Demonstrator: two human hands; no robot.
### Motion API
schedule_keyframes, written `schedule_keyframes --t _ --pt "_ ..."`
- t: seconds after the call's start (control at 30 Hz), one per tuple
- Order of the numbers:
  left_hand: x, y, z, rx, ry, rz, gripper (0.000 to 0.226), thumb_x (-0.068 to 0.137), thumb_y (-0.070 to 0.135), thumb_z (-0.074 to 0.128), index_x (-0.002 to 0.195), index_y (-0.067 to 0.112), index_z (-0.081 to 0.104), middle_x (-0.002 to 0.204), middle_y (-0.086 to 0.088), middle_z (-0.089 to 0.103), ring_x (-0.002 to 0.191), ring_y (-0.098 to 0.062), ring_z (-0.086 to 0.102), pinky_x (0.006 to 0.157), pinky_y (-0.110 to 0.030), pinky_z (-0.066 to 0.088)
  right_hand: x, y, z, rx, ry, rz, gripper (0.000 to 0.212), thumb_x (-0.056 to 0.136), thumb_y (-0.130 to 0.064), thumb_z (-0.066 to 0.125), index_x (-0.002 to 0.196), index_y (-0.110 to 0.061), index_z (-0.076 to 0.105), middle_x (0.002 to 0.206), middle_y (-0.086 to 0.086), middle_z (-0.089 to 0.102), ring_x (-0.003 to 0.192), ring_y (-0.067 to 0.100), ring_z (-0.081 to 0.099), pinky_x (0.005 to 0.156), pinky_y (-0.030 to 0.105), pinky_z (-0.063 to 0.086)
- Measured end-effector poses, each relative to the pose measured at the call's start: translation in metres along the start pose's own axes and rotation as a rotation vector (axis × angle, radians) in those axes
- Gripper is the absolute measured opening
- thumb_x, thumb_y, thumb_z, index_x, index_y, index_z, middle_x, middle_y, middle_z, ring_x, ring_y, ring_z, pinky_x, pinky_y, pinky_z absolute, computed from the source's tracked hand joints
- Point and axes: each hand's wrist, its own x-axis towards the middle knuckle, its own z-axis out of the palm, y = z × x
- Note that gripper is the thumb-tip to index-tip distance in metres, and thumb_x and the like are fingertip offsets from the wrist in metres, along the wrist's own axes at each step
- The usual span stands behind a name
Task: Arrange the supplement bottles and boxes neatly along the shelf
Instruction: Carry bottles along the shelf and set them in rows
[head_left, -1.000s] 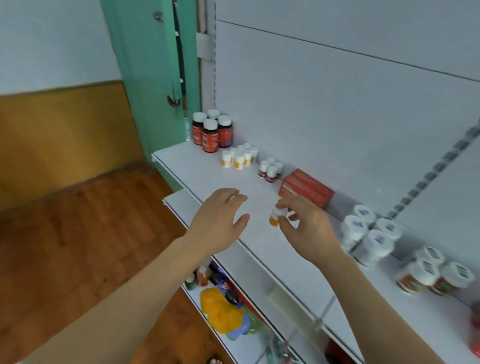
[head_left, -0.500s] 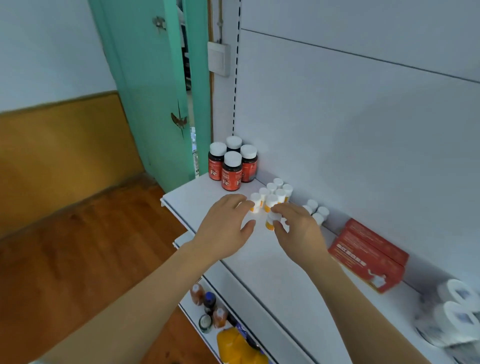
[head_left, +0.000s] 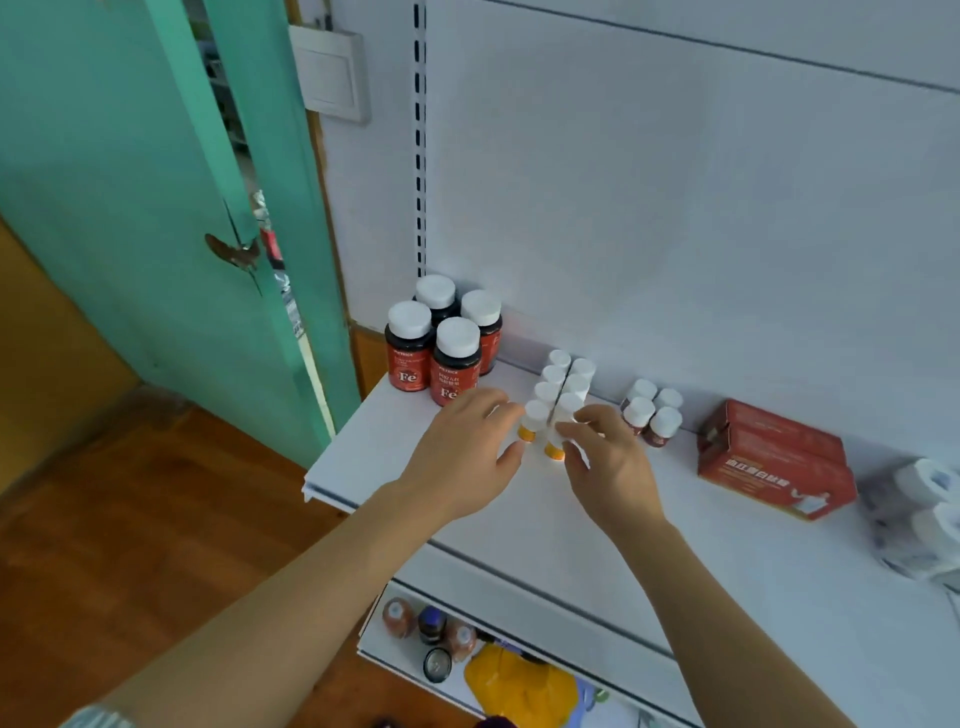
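Small white-capped bottles in two rows on your shelf, front pair between your hands, your right hand pinching the nearest orange-banded bottle, your left hand loosely curled, fingertips touching the neighbouring bottle.

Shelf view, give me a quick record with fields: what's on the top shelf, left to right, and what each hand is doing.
far left: four dark Fe bottles, white caps, clustered
next: small white bottles with orange bands, two rows
next: four small dark-red bottles
right: red boxes, stacked
left hand: fingers against the front-left small bottle
right hand: pinching the front-right small bottle
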Motion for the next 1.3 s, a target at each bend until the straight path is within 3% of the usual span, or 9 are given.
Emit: schedule_keyframes --t 0.6,0.73,0.83,0.9,1.07,1.3 --pt "0.011 0.002 0.002 -0.040 0.000 0.119 0.034 0.093 0.025 0.058 0.125 0.011 0.059 0.125 -0.003 0.056 0.120 -0.020 0.048 0.097 -0.028 0.040 0.002 -0.008 0.011 -0.082 0.025 0.034 0.031 0.071 0.010 0.072 0.099 -0.005 0.069 0.101 0.013 0.060 0.078 0.035 0.060 0.055 0.035 0.050" --pt "0.014 0.007 0.001 -0.046 0.032 0.133 0.031 0.091 0.023 0.060 0.121 0.012 0.060 0.120 -0.001 0.057 0.115 -0.019 0.050 0.092 -0.023 0.038 -0.001 -0.012 -0.001 -0.136 -0.003 0.064 0.035 0.074 0.002 0.075 0.106 -0.010 0.068 0.112 0.013 0.059 0.089 0.033 0.060 0.054 0.037 0.052" --pt "0.023 0.013 0.001 -0.045 0.072 0.161 0.029 0.087 0.019 0.064 0.115 0.010 0.061 0.113 -0.003 0.059 0.108 -0.023 0.053 0.091 -0.032 0.046 -0.007 -0.011 -0.019 -0.199 0.023 0.085 0.033 0.081 -0.007 0.072 0.113 -0.011 0.066 0.119 0.015 0.058 0.100 0.035 0.059 0.061 0.042 0.055" --pt "0.031 0.021 0.000 -0.027 0.094 0.182 0.029 0.086 0.018 0.064 0.113 0.009 0.061 0.111 -0.005 0.060 0.106 -0.026 0.054 0.088 -0.041 0.049 -0.013 -0.007 -0.036 -0.255 0.042 0.108 0.031 0.085 -0.015 0.070 0.116 -0.009 0.065 0.123 0.017 0.058 0.106 0.037 0.057 0.075 0.046 0.056" --pt "0.047 0.052 0.013 -0.024 0.103 0.229 0.036 0.085 0.021 0.065 0.118 0.007 0.061 0.119 -0.009 0.058 0.112 -0.030 0.053 0.091 -0.042 0.048 -0.042 -0.002 -0.082 -0.387 0.002 0.265 0.044 0.092 -0.031 0.060 0.129 -0.007 0.057 0.136 0.018 0.053 0.128 0.039 0.046 0.103 0.051 0.043" --pt "0.047 0.126 0.034 -0.045 0.048 0.366 0.036 0.086 0.026 0.064 0.117 0.008 0.059 0.120 -0.009 0.056 0.117 -0.031 0.050 0.096 -0.044 0.047 -0.104 0.009 -0.154 -0.576 -0.058 0.516 0.059 0.097 -0.047 0.046 0.143 -0.010 0.044 0.152 0.017 0.039 0.143 0.036 0.031 0.114 0.050 0.033"
